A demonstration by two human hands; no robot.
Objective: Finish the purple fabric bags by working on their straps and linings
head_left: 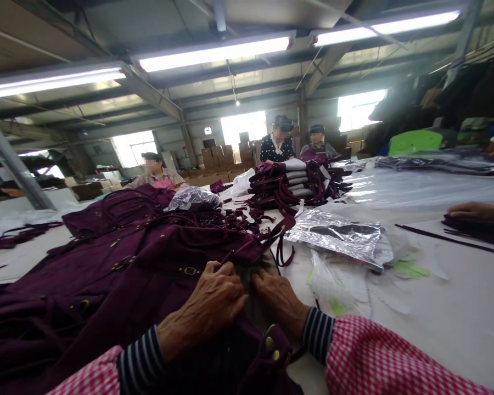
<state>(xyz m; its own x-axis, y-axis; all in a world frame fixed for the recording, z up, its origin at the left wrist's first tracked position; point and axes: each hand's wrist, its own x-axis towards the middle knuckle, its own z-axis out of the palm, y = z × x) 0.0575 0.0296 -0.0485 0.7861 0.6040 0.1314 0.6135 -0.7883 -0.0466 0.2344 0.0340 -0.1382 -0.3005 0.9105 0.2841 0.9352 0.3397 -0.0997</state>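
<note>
A dark purple garment (206,247) with brass buckles and eyelets lies bunched in front of me. My left hand (218,293) is closed on a fold of it, knuckles up, with a thin purple cord or strap end poking out above the fingers. Close on the right, my right hand (274,291) has its fingers curled down against the garment's edge; the fingertips are hidden. Brass snaps (275,354) show on the part of the garment below my hands. A thin dark cord (276,258) runs just past my right hand.
Crumpled clear plastic bags (341,236) and green-and-white scraps (409,267) lie to the right on the white table (436,323). Beyond stands a stack of folded purple pieces (296,181). Another person's hand (473,210) rests on dark cloth at right. Several co-workers are across the table.
</note>
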